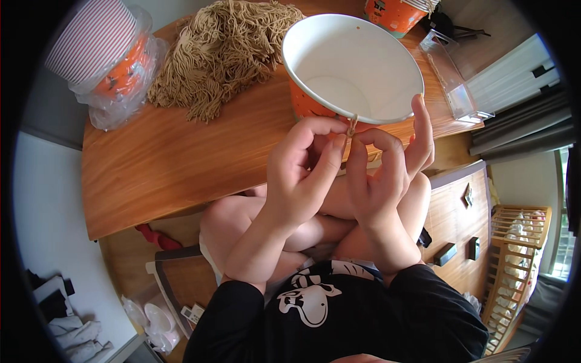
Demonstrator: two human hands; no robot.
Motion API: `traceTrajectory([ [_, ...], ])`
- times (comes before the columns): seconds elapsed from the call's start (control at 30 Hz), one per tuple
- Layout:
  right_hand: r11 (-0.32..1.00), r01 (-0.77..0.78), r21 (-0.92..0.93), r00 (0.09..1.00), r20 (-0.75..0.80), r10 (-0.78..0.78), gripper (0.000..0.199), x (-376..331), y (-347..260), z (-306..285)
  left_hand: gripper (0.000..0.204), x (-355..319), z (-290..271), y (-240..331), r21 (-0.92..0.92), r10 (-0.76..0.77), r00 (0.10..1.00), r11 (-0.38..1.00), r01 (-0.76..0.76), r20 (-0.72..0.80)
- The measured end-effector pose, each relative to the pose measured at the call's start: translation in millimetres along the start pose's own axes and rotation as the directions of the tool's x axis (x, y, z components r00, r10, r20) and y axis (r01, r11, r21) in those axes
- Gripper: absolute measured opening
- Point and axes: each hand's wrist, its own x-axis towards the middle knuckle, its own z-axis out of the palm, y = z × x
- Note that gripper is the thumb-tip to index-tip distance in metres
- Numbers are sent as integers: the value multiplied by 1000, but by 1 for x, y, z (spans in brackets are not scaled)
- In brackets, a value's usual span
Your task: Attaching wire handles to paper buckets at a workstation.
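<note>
A short piece of tan cord (352, 124), looped or knotted, is pinched between the fingertips of both my hands at the near rim of a large paper bucket (357, 54). The bucket is white inside and orange outside, and it leans with its mouth toward me. My left hand (302, 166) grips the cord from the left, thumb against forefinger. From the right, my right hand (382, 172) pinches it too, its outer fingers raised beside the bucket's rim. Whether the cord is fastened to the bucket is hidden by my fingers. A big heap of tan cords (218, 51) lies left of the bucket.
The wooden table (163, 163) carries stacked striped and orange buckets (100, 45) in clear plastic at the far left. More orange buckets (396, 15) stand at the back right, near a clear plastic tray (451, 75). A wooden crib (514, 260) stands to the right.
</note>
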Motion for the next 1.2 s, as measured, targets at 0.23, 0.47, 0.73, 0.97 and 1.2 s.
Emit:
traceTrajectory([
  [0.23, 1000, -16, 22, 1000, -22, 17, 16, -2, 0, 7, 14, 0, -3, 1, 86, 39, 999, 995, -41, 29],
  [0.47, 997, -54, 63, 999, 9, 54, 16, -5, 5, -3, 14, 1, -3, 0, 94, 44, 998, 994, -47, 35],
  [0.73, 994, -81, 67, 996, 49, 78, 19, -1, -4, -3, 16, 0, -2, -8, 154, 147, 989, 977, -147, 17],
  [0.97, 992, -96, 83, 995, 43, 93, 17, 2, -5, 1, 17, 0, -3, -8, 305, 245, 969, 922, -239, 19],
  [1.2, 996, -64, 69, 997, 55, 60, 15, 3, -3, 2, 18, 0, -7, -10, 334, 224, 974, 917, -220, 28],
])
